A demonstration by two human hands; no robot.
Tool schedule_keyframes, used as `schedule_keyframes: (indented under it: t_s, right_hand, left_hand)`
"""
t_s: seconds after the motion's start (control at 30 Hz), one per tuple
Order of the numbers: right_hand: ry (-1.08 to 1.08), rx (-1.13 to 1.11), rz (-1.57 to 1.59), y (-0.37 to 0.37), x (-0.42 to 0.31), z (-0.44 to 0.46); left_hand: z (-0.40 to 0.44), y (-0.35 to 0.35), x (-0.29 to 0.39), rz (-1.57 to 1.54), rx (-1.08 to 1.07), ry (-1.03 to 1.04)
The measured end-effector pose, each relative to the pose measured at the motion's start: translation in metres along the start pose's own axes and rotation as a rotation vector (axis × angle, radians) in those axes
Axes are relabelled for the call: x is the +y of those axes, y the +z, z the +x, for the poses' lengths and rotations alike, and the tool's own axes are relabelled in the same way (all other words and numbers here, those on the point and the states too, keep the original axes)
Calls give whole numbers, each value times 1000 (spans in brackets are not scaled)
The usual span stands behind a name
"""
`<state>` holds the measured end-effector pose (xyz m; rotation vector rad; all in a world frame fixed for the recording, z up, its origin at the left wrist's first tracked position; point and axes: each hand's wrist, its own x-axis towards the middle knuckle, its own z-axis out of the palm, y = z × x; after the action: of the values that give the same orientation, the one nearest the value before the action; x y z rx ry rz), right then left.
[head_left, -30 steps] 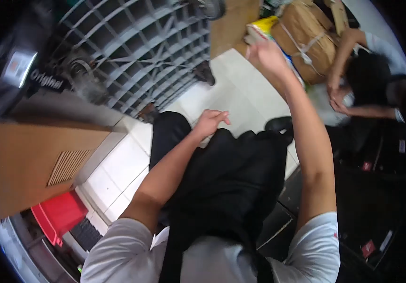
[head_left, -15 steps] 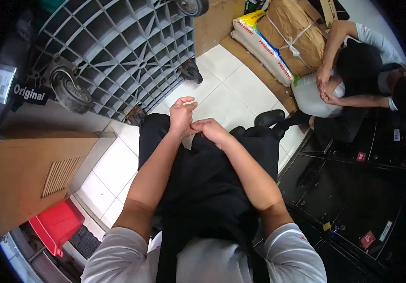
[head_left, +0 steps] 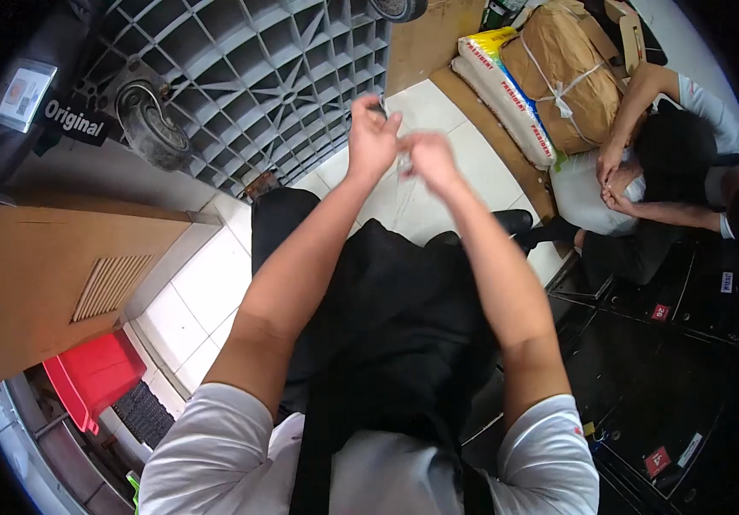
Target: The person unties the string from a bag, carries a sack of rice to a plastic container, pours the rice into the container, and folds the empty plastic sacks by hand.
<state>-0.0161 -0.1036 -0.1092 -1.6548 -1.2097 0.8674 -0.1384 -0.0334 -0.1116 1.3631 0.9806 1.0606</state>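
One grey grid platform (head_left: 290, 97) is stood on edge, its ribbed underside turned toward the wearer, its long axis not to be told because it is cut off by the view. Before it, farther from the one black apron (head_left: 404, 330) than half a second ago, the left hand (head_left: 372, 146) and the right hand (head_left: 432, 161) are held near each other, the former half curled, the latter blurred; whether either is closed on anything cannot be told. Two casters (head_left: 153, 129) are plainly seen.
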Motion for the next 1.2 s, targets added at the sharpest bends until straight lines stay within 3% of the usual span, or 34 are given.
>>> schedule_keyframes:
  t_s: [0.07,0.1,0.17,0.2,0.27,0.33,0.37,0.43,0.47,0.53,0.57,0.6,0.63,0.67,0.7,0.73,0.8,0.83,0.9,0.93,1.0,1.07,1.13,1.17,1.2]
  right_hand:
    - [107,134,36,-37,-41,26]
    - [25,216,310,-61,-68,33]
    - [10,379,275,-107,-84,63]
    - [43,471,458,-126,-104,69]
    - [-103,537,573,-163,-100,73]
    - [-62,572,488,-155,-102,46]
    - [-29,606,401,-150,-103,30]
    - [124,436,117,-111,-93,-12]
    - [105,301,268,-80,-69,-26]
    - [179,-172,258,-32,-73,-69]
    - [127,-279,170,-22,-87,-85]
    - [76,-386,84,-16,-98,-96]
    - [69,-390,96,-18,-97,-103]
    - [64,-237,157,-29,-92,-108]
    - [56,-80,216,-44,-86,-110]
    - [86,92,315,-55,-70,-111]
    - [169,356,80,-68,-48,-120]
    - [207,333,116,-58,-32,-130]
    - [216,172,23,-30,-22,-155]
    - [193,43,-103,-5,-31,-167]
    - [117,-224,-86,25,-57,-174]
    - [53,-151,-86,26,-70,-160]
    - [-111,96,-55,24,-53,-138]
    - [16,137,155,17,-51,-125]
    - [-45,293,-82,5,-63,-114]
  left_hand:
    - [-1,8,0,56,91,102]
    - [-6,7,7,75,121,136]
    - [-53,-25,57,-163,-643,-537]
    - [-62,-37,57,-159,-640,-537]
    - [-70,-59,56,-131,-944,-670]
    - [-51,-75,64,-166,-773,-498]
    - [-40,-77,70,-340,-599,-513]
    - [-24,-75,91,-398,-439,-303]
    - [-22,-66,99,-366,-368,-181]
    - [-27,-49,98,-83,-429,134]
    - [-34,-39,84,-78,-527,199]
    - [-55,-40,83,-160,-682,-85]
    - [-75,-40,82,-204,-791,-383]
    - [-93,-30,53,-475,-736,-495]
    - [-104,-43,64,-431,-807,-655]
    - [-106,-54,58,-314,-928,-544]
    - [-100,-70,36,-478,-913,-700]
    - [-96,-74,28,-479,-899,-695]
    - [-88,-78,20,-883,-680,-638]
    - [-91,-75,23,-886,-661,-628]
    - [-95,-59,35,-814,-298,-684]
    - [-99,-61,9,-754,-345,-645]
    - [-105,-58,-17,86,-650,-250]
    - [-111,-57,-14,-105,-770,-222]
    - [-113,-59,-12,-107,-762,-229]
